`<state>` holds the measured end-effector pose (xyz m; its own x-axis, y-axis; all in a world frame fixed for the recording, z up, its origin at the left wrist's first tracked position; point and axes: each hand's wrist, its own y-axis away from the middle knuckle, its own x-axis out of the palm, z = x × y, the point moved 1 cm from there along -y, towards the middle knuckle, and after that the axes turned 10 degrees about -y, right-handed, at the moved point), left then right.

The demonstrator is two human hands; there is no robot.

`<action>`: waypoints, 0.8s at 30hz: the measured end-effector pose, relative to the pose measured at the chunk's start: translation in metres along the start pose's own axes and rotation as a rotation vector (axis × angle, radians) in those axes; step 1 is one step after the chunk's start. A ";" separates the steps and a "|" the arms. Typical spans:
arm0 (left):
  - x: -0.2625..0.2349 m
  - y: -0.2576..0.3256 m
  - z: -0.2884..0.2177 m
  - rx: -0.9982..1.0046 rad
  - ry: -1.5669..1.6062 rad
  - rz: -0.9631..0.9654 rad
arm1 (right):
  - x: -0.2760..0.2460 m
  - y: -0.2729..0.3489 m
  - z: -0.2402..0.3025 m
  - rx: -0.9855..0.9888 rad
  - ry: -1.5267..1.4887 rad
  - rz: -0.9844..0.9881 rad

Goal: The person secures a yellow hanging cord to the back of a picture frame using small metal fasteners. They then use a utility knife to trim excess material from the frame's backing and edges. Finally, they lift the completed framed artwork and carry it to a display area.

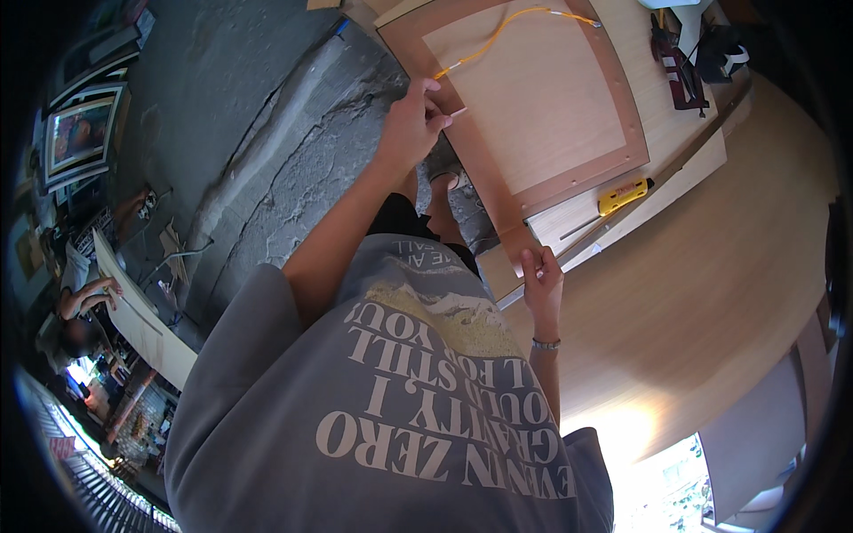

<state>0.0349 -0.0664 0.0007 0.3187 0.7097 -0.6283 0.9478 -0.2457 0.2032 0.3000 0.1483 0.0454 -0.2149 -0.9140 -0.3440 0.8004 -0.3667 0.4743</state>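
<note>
A flat panel point(533, 98) with a brown tape border point(582, 185) lies on the worktable. At its near left edge, my left hand point(410, 126) is closed, and a thin white stick point(458, 113) pokes out from its fingers. Beside its fingertips begins an orange cord point(493, 40), which curves across the panel to the far right corner. A brown tape strip point(511, 238) runs beyond the panel's near corner. My right hand point(543, 277) pinches the end of this strip, thumb on top.
A yellow tool point(625, 196) with a thin dark shaft lies right of the panel. Farther right are a dark red tool point(680, 75) and a black object point(724, 55). A big curved wooden surface point(693, 275) fills the right. Framed pictures point(82, 135) and another person point(84, 302) are at left.
</note>
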 end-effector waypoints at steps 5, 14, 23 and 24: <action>0.000 -0.001 0.002 0.017 0.040 -0.007 | 0.000 -0.004 -0.007 0.042 -0.023 0.032; 0.002 0.000 0.007 0.027 0.042 -0.045 | 0.000 -0.006 -0.009 0.023 0.042 0.003; -0.002 0.000 0.005 0.019 0.023 -0.032 | 0.000 -0.010 -0.005 0.023 0.036 -0.022; -0.002 -0.001 0.005 0.005 0.028 -0.024 | 0.000 -0.010 -0.005 0.007 0.030 -0.027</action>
<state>0.0337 -0.0710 -0.0016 0.2961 0.7338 -0.6114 0.9551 -0.2315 0.1848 0.2949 0.1525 0.0366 -0.2191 -0.8982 -0.3810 0.7907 -0.3923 0.4700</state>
